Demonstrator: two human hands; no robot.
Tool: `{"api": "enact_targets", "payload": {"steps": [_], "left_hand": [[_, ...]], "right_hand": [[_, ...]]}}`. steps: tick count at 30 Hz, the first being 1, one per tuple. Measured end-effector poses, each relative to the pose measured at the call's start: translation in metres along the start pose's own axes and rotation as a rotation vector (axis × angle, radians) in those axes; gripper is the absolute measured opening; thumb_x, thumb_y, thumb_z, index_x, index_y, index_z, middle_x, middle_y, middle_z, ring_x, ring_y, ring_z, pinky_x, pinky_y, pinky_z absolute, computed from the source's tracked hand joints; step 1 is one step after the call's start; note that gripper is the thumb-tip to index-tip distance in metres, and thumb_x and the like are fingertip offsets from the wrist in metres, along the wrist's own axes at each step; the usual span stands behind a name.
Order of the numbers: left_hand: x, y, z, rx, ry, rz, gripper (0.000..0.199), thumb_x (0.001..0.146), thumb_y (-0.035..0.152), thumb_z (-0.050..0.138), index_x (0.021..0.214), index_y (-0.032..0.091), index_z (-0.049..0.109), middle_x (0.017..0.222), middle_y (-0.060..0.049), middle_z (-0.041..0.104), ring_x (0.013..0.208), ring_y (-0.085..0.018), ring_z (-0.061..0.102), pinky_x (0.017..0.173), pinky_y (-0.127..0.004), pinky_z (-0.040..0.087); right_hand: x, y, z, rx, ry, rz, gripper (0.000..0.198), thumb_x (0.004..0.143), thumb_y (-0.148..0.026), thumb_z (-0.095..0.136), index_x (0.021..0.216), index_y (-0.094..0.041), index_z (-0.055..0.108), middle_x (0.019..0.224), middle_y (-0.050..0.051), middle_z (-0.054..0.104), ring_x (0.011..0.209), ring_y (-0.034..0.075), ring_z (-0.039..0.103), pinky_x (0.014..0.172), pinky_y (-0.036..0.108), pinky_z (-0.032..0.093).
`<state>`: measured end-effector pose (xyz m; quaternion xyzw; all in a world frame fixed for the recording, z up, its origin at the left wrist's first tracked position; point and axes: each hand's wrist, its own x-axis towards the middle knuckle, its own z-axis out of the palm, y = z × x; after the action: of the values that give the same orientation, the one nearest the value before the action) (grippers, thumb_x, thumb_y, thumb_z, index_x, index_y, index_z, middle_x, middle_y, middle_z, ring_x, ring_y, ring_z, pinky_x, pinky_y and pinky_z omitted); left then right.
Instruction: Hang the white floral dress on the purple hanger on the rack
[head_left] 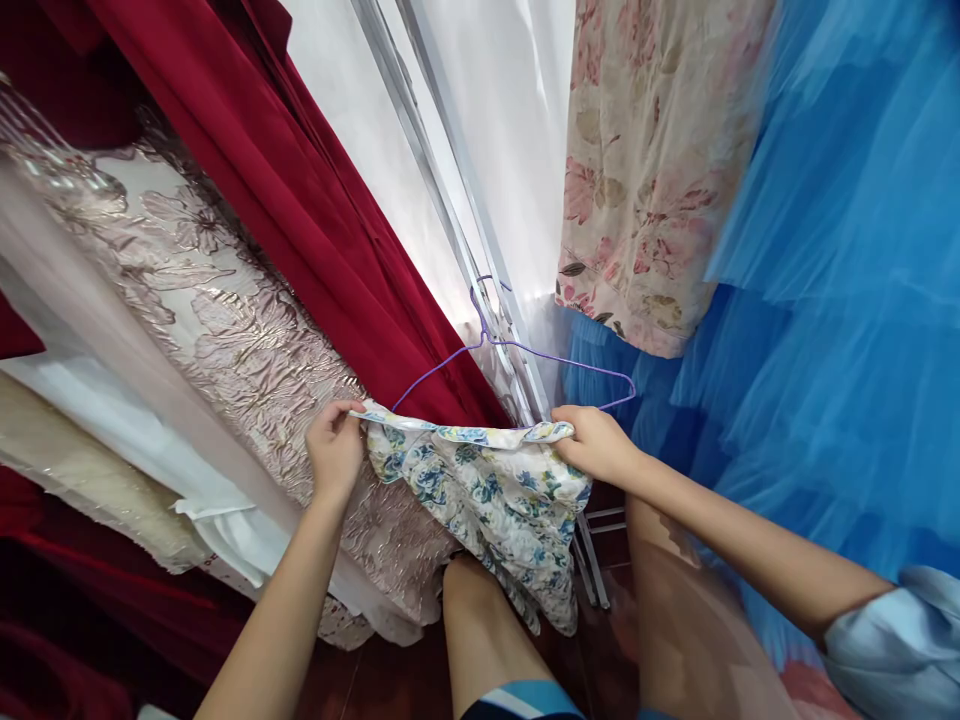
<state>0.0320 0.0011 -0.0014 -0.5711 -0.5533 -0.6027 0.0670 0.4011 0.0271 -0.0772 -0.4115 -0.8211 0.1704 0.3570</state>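
A white floral skirt (495, 490) with blue and yellow flowers hangs down between my hands, its top edge stretched nearly level. My left hand (335, 450) pinches the left end of that edge, and my right hand (600, 440) grips the right end. Just beyond the edge is a purple hanger (551, 353), its hook up by the metal rack posts. The hanger's left arm runs down behind the skirt's edge, where its end is hidden. Its right arm sticks out above my right hand; whether it touches the skirt I cannot tell.
Dark red cloth (300, 210) and a pinkish embossed floral gown (247, 300) hang at left. Metal rack posts (442, 190) rise in the middle before white cloth. A pink-flowered dress (645, 190) and blue tulle (840, 300) hang at right. My leg (480, 620) is below the skirt.
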Motion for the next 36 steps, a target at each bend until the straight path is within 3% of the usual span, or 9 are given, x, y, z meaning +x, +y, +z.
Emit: {"api": "enact_targets", "payload": {"steps": [7,13,16,21,24,29,33,36], "left_hand": [[-0.027,-0.009,-0.018,0.129,-0.075,-0.11,0.009,0.072,0.026,0.055,0.073,0.018,0.06,0.081,-0.002,0.065,0.08,-0.019,0.06,0.076,-0.027,0.045],[-0.021,-0.015,-0.019,0.153,-0.159,-0.118,0.01,0.07,0.028,0.053,0.068,0.019,0.055,0.07,0.0,0.056,0.071,-0.017,0.05,0.068,-0.026,0.038],[-0.013,-0.016,-0.011,0.094,-0.175,-0.112,0.009,0.068,0.027,0.052,0.066,0.019,0.051,0.066,0.001,0.051,0.067,-0.016,0.047,0.065,-0.026,0.035],[0.001,0.007,0.005,0.028,-0.076,-0.046,0.006,0.069,0.024,0.052,0.067,0.02,0.049,0.067,0.001,0.051,0.066,-0.016,0.046,0.061,-0.025,0.036],[0.014,0.025,0.024,0.022,-0.156,0.02,0.005,0.072,0.022,0.052,0.068,0.02,0.049,0.07,0.0,0.053,0.068,-0.016,0.049,0.064,-0.025,0.039],[0.025,0.039,0.066,0.095,-0.298,0.253,0.006,0.079,0.018,0.048,0.077,0.02,0.053,0.086,-0.002,0.057,0.085,-0.018,0.055,0.08,-0.028,0.042],[0.012,0.029,0.077,0.076,-0.414,0.081,0.015,0.085,0.025,0.052,0.099,0.021,0.054,0.091,-0.003,0.061,0.073,-0.016,0.058,0.067,-0.026,0.044],[-0.003,0.026,0.069,0.021,-0.362,0.045,0.016,0.087,0.03,0.054,0.098,0.019,0.058,0.089,-0.004,0.064,0.076,-0.016,0.062,0.068,-0.025,0.046]], "right_hand": [[0.002,0.001,0.003,-0.041,-0.017,0.023,0.012,0.076,-0.019,0.051,0.066,-0.02,0.045,0.073,0.003,0.062,0.069,0.017,0.054,0.06,0.027,0.025],[0.0,-0.003,0.005,-0.063,-0.046,0.01,0.011,0.077,-0.019,0.049,0.067,-0.02,0.047,0.073,0.002,0.063,0.069,0.016,0.055,0.06,0.027,0.025],[-0.001,-0.004,0.004,-0.099,-0.053,0.004,0.01,0.076,-0.018,0.05,0.066,-0.02,0.047,0.075,0.003,0.065,0.071,0.017,0.057,0.061,0.027,0.025],[-0.002,-0.004,-0.003,-0.121,-0.065,-0.012,0.014,0.079,-0.023,0.05,0.065,-0.02,0.047,0.076,0.002,0.067,0.072,0.018,0.059,0.06,0.027,0.025],[-0.003,-0.003,-0.006,-0.119,-0.073,-0.006,0.016,0.078,-0.023,0.05,0.063,-0.02,0.045,0.072,0.001,0.065,0.068,0.017,0.057,0.059,0.027,0.024],[-0.006,-0.007,-0.006,-0.098,-0.089,-0.023,0.019,0.078,-0.023,0.052,0.061,-0.02,0.043,0.067,0.0,0.06,0.064,0.015,0.053,0.057,0.027,0.024],[-0.012,-0.005,-0.012,-0.065,-0.07,-0.075,0.017,0.076,-0.02,0.053,0.062,-0.02,0.044,0.067,-0.001,0.056,0.063,0.015,0.05,0.059,0.026,0.027],[-0.016,0.006,-0.023,0.048,-0.005,-0.137,0.011,0.078,-0.018,0.052,0.067,-0.02,0.05,0.078,0.001,0.059,0.068,0.015,0.053,0.064,0.025,0.035]]}}
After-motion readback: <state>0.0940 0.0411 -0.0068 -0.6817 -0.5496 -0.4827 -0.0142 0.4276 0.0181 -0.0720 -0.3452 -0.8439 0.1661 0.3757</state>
